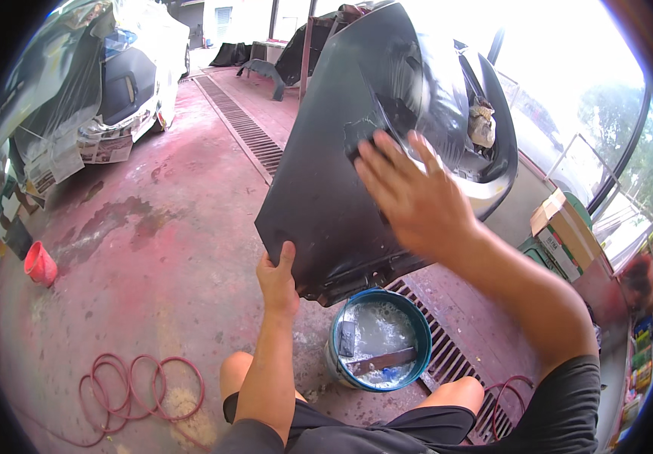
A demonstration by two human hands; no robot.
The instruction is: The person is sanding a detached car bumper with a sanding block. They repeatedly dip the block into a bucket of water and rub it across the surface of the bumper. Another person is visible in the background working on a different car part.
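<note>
A large dark car bumper [319,166] stands tilted in front of me, its right part curving around an opening. My left hand [278,286] grips its lower left edge, thumb on the front face. My right hand [413,189] lies over the upper middle of the bumper, fingers stretched and slightly blurred, pressing a dark sanding pad [354,144] to the surface. Most of the pad is hidden under the fingers. Wet, shiny streaks show around it. Below the bumper, between my knees, a blue-rimmed bucket [334,356] holds cloudy, foamy water with a grey block [347,338] and a brown strip [381,362] in it.
A floor drain grate [243,129] runs behind the bumper and under the bucket. A red hose [126,386] lies coiled at lower left. A red bucket [40,264] stands at far left, near a car wrapped in plastic [69,83]. Cardboard boxes [566,234] are at right.
</note>
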